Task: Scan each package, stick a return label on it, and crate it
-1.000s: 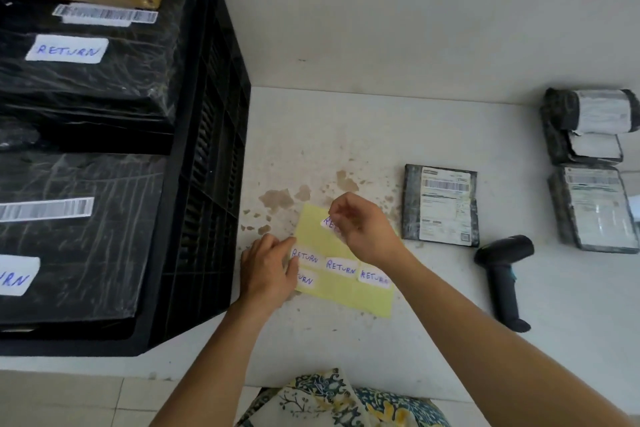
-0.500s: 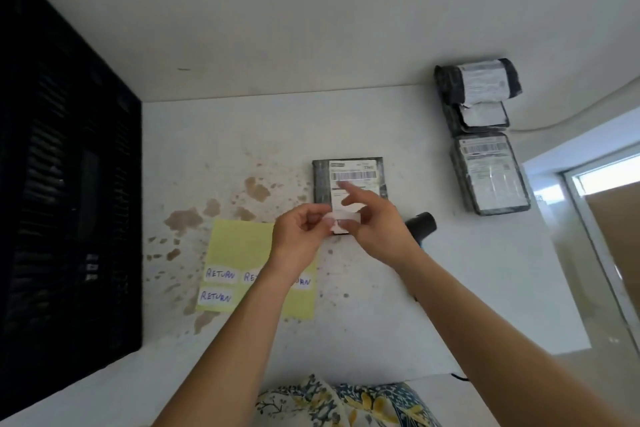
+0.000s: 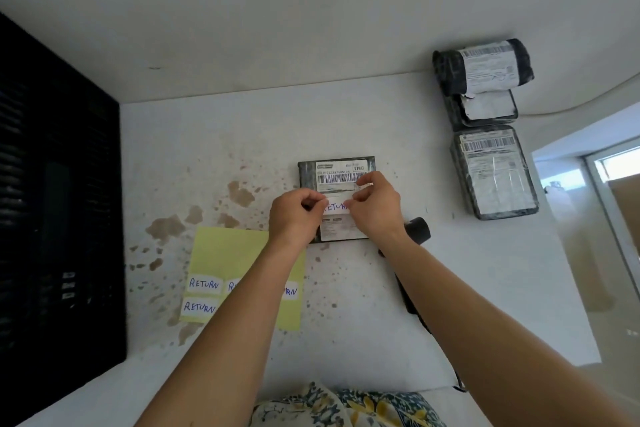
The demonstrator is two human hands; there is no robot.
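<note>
Nearest us, the yellow backing sheet [image 3: 239, 253] lies flat on the stained table [image 3: 485, 288] with several RETURN stickers left on it, and our left forearm crosses its right side; a careless elbow could drag it or lift a sticker edge. Just beyond, our left hand [image 3: 294, 218] pinches the left end of the return label [image 3: 335, 207] between thumb and curled fingers, and our right hand [image 3: 375, 208] pinches the right end the same way. The label is stretched between them over the middle of the package [image 3: 308, 172], which lies flat at the table's centre; we cannot tell whether it touches yet. The risks, as we judge them: it may go down crooked or creased if one end lands first, it may cling to our fingertips, or it may creep upward and cover the barcode just above. The scanner [image 3: 417, 230] lies just beside our right wrist and could be knocked. Farther right, three more packages [image 3: 491, 170] wait near the wall, and the black crate [image 3: 52, 218] stands at far left
</note>
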